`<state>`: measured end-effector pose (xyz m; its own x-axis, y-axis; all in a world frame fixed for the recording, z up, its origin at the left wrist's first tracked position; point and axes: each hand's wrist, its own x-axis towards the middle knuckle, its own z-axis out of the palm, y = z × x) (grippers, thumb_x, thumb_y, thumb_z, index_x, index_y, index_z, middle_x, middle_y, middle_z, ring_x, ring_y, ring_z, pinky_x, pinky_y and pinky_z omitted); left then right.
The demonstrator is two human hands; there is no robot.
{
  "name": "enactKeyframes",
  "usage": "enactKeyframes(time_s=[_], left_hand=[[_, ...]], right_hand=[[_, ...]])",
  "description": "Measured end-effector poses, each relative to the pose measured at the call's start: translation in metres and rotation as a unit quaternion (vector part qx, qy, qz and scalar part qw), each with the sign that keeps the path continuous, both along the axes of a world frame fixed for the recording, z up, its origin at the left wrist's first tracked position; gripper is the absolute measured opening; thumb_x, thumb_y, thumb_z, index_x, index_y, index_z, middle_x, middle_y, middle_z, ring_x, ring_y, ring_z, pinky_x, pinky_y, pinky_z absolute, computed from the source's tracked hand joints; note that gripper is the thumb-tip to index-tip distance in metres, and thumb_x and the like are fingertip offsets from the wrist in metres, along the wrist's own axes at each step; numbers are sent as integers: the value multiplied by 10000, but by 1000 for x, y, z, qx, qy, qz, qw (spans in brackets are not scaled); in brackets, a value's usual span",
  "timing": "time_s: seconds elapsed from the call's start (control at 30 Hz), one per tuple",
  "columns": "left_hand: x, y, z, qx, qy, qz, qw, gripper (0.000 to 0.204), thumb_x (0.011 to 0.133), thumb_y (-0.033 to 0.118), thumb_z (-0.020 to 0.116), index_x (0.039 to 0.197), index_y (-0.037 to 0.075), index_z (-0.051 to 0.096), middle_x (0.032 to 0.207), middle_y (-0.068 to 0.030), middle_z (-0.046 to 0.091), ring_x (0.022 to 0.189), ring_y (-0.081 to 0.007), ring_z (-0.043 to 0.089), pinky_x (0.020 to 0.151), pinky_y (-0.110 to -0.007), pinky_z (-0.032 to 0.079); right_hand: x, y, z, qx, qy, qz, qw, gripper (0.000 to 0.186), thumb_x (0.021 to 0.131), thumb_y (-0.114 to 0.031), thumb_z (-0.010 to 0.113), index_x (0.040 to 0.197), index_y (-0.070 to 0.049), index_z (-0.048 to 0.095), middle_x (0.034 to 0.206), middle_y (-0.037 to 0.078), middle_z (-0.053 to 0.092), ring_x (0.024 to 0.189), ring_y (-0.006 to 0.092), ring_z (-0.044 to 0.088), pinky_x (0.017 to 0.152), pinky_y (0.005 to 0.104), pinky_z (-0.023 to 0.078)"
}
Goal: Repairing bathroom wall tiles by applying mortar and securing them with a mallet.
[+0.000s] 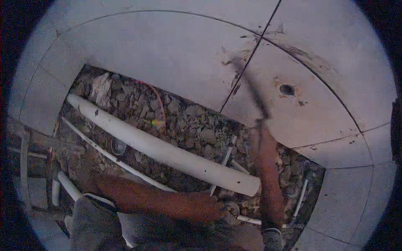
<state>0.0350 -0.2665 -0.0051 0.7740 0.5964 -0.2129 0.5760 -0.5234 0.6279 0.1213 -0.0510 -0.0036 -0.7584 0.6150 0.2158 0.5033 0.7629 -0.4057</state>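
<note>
My right arm reaches up from the lower edge, over the right part of a dug-out pit. My right hand, smeared by motion, is closed on a long dark stick-like tool. The tool slants up and left over the floor tiles; blur hides its kind. My left forearm lies across the pit's near side. My left hand is down by a round pipe fitting, below the open end of a thick white pipe. Its fingers are too dark to make out.
Broken rubble fills the pit, with a thin white pipe, a round opening, a short white pipe and a reddish cable. Pale floor tiles surround it; one has a drain hole.
</note>
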Motion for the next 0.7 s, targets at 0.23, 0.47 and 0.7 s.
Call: enactKeyframes(time_s=[0.23, 0.47, 0.7], left_hand=[[-7, 0, -7, -38, -89, 22, 995, 501, 786, 171, 580, 1242, 32, 426, 860, -159, 553, 864, -350, 581, 699, -484, 487], [-5, 1, -2, -12, -51, -4, 999, 467, 837, 215, 530, 1249, 27, 420, 922, -198, 540, 866, -362, 568, 736, -491, 475], [-10, -24, -10, 218, -206, 131, 945, 431, 832, 182, 504, 1224, 19, 431, 916, -189, 526, 830, -348, 576, 689, -486, 473]], right_hand=[[8, 7, -1, -23, -71, -54, 996, 474, 931, -311, 449, 1212, 70, 458, 1131, 292, 542, 1069, 438, 518, 921, 463, 401], [49, 28, -62, -14, -39, -9, 999, 463, 927, -291, 454, 1245, 45, 434, 1141, 287, 536, 1057, 434, 518, 910, 469, 398], [38, 25, -61, -48, -130, -109, 984, 473, 905, -267, 502, 1255, 39, 418, 1144, 277, 531, 1059, 418, 514, 896, 475, 396]])
